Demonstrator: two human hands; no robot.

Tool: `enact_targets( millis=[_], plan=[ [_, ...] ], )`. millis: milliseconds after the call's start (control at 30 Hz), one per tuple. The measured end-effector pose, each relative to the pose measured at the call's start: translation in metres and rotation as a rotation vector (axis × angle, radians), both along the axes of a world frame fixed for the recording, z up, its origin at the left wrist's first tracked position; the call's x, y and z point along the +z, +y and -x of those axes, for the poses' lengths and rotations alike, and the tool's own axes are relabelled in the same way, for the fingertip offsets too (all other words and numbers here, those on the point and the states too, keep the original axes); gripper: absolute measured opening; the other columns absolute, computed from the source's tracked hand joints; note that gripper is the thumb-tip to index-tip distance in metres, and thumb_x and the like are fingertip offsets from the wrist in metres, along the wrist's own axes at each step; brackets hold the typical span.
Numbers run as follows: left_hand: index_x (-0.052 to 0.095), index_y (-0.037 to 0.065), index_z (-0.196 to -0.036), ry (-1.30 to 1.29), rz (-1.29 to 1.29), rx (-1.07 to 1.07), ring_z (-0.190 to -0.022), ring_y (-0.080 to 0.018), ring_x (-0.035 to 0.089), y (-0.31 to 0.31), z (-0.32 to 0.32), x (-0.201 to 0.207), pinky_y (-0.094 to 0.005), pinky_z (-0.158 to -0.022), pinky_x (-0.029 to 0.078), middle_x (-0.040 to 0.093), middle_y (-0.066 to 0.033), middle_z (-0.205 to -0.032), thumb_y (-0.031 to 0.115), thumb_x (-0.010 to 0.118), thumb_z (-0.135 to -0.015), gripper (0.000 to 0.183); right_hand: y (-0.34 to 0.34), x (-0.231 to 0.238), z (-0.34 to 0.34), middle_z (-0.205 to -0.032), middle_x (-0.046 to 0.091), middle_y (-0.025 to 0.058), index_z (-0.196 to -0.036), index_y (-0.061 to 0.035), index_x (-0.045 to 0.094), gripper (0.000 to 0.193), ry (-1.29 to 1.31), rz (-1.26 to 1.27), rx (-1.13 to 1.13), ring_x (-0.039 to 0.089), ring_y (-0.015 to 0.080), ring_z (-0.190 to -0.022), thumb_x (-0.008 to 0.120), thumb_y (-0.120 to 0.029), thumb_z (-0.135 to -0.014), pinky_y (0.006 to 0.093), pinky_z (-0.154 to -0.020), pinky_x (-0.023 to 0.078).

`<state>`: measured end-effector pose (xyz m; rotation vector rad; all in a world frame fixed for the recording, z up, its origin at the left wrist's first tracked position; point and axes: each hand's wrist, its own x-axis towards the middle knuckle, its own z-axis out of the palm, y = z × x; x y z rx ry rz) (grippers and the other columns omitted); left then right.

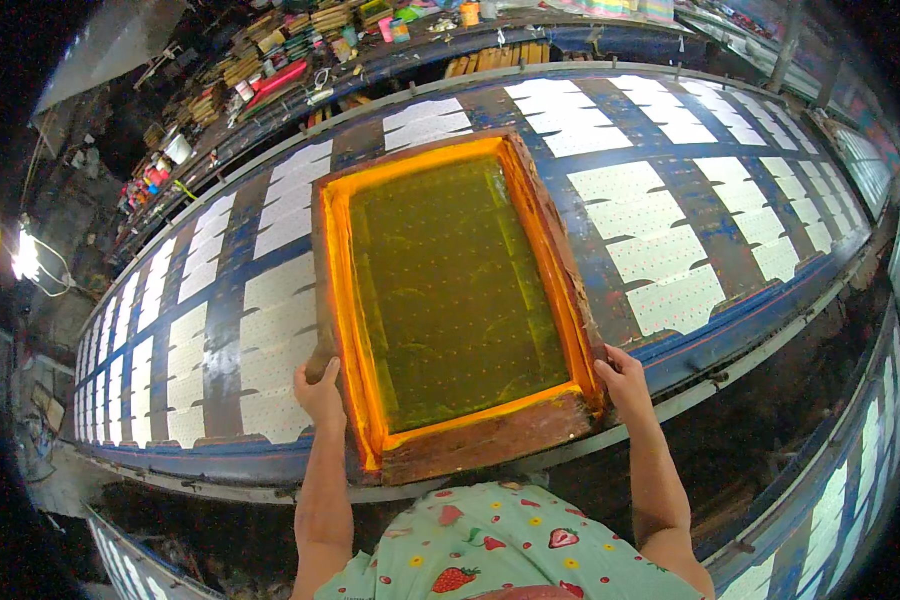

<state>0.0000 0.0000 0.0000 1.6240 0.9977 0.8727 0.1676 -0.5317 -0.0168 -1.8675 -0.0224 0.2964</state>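
Observation:
A large wooden screen-printing frame [530,190] with orange edging and a yellow-green mesh lies across a long blue printing table [710,215]. My left hand [319,392] grips the frame's near left side. My right hand [625,381] grips its near right corner. Both forearms come up from the lower edge. White fabric pieces [660,255] lie in rows on the table on both sides of the frame; whatever lies under the mesh is hidden.
Shelves crowded with jars, sticks and coloured containers [270,80] run along the far side. A second table with white pieces [850,470] stands at the right, across a dark aisle. A bright lamp [25,262] glares at the left.

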Motion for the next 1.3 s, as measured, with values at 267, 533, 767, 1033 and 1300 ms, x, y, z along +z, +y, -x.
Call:
enact_targets(
  millis=[267,533,767,1033,1300],
  plan=[
    [0.070,-0.001,-0.128,0.083,-0.112,0.026,-0.111,-0.0233,0.066,-0.003,0.004,0.000,-0.0402,-0.097,0.054,0.070,-0.0101,-0.121,0.027,0.089,-0.097,0.045,-0.008,0.014,-0.005,-0.132,0.079,0.0196,-0.148,0.0069,0.066,0.051,0.059,-0.042,0.103,0.076,0.0240,-0.117,0.075,-0.012,-0.102,0.0358,-0.102,0.058],
    [0.075,0.000,-0.119,0.018,-0.070,0.075,-0.093,-0.0196,0.064,0.015,-0.006,-0.050,-0.0375,-0.086,0.053,0.071,-0.0073,-0.102,0.030,0.075,-0.108,0.032,0.027,0.063,0.032,-0.132,0.076,0.0197,-0.135,-0.0093,0.077,0.043,-0.760,0.594,0.262,0.072,0.0367,-0.121,0.082,-0.011,-0.092,0.0503,-0.104,0.058],
    [0.074,0.000,-0.113,0.065,-0.084,0.064,-0.090,-0.0219,0.068,0.015,-0.006,-0.052,-0.0398,-0.083,0.054,0.073,-0.0100,-0.096,0.029,0.073,-0.108,0.029,0.091,0.077,0.119,-0.139,0.071,0.0141,-0.142,-0.0190,0.072,0.059,-0.835,0.552,0.992,0.066,0.0384,-0.130,0.086,-0.019,-0.085,0.0552,-0.110,0.055],
    [0.070,0.003,-0.130,0.109,-0.120,0.023,-0.104,-0.0357,0.072,0.011,-0.002,-0.038,-0.0486,-0.094,0.056,0.073,-0.0186,-0.112,0.030,0.066,-0.110,0.034,0.152,0.083,0.122,-0.127,0.077,0.0136,-0.135,-0.0148,0.076,0.049,-0.828,0.690,0.905,0.073,0.0386,-0.116,0.066,-0.004,-0.088,0.0530,-0.102,0.059],
    [0.065,0.007,-0.146,0.126,-0.189,-0.068,-0.114,-0.0442,0.068,0.004,0.001,-0.028,-0.0511,-0.098,0.057,0.058,-0.0248,-0.139,0.018,0.063,-0.110,0.038,0.177,0.105,0.117,-0.122,0.079,0.0157,-0.131,-0.0158,0.080,0.053,-0.656,0.797,0.926,0.075,0.0398,-0.114,0.071,-0.002,-0.080,0.0501,-0.099,0.060]
  ],
)
